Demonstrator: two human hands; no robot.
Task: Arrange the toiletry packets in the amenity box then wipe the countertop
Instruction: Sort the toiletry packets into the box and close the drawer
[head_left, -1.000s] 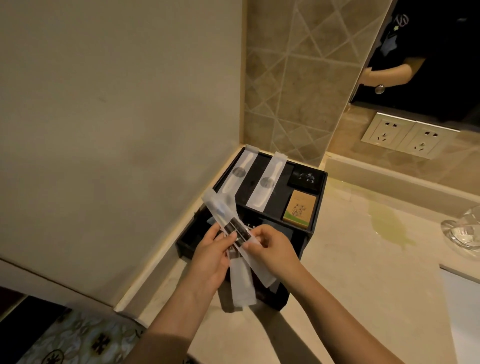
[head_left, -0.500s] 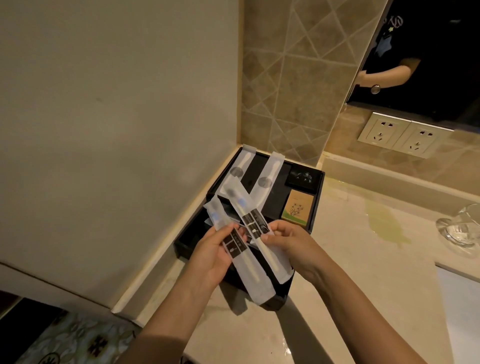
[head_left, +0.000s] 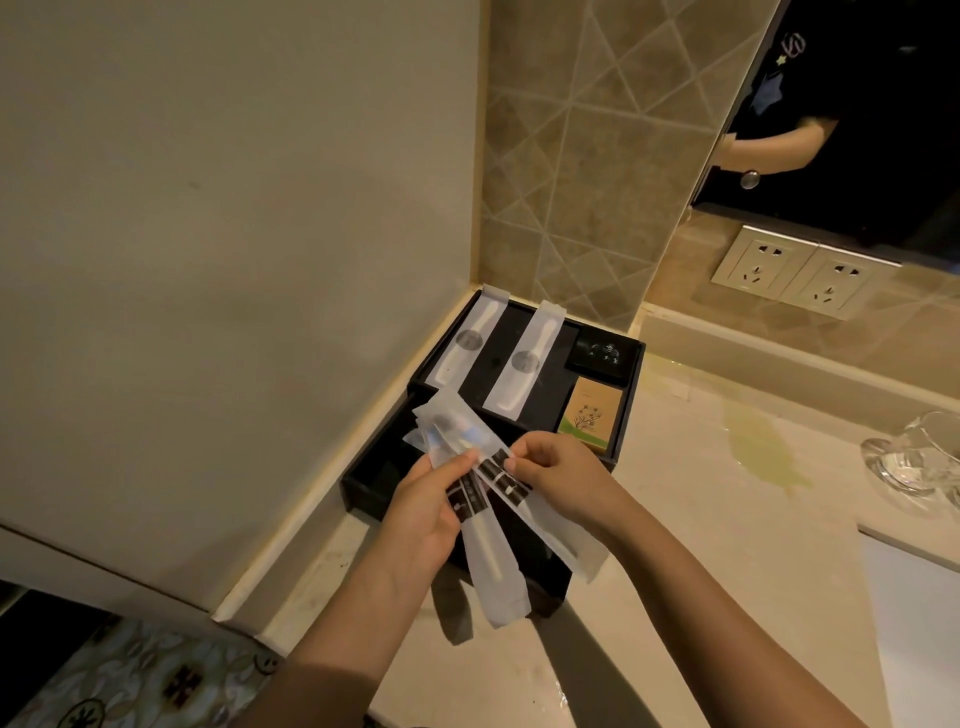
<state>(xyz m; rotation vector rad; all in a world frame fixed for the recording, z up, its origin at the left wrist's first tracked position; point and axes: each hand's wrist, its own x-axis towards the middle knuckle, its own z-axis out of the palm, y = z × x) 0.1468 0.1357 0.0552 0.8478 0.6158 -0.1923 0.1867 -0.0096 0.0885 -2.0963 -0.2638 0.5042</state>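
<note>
A black amenity box (head_left: 626, 410) stands in the counter's corner against the wall. Two long white packets (head_left: 524, 358) lie on its upper tray, beside a small black packet (head_left: 602, 353) and a tan carton (head_left: 592, 410). Its lower drawer (head_left: 363, 478) is pulled out. Above the drawer I hold two translucent toothbrush packets with dark labels. My left hand (head_left: 426, 504) pinches one packet (head_left: 488, 561). My right hand (head_left: 556, 478) pinches the other packet (head_left: 561, 540). Their upper ends overlap in a fan.
The beige countertop (head_left: 701, 545) carries a yellowish stain (head_left: 758, 447) right of the box. A clear glass object (head_left: 919, 457) sits at the far right, with a white basin edge (head_left: 914, 623) below it. Wall sockets (head_left: 795, 270) and a mirror are behind.
The two packets, spread apart half a second ago, have come closer together and overlap at their upper ends. Both hands have shifted slightly nearer each other over the drawer.
</note>
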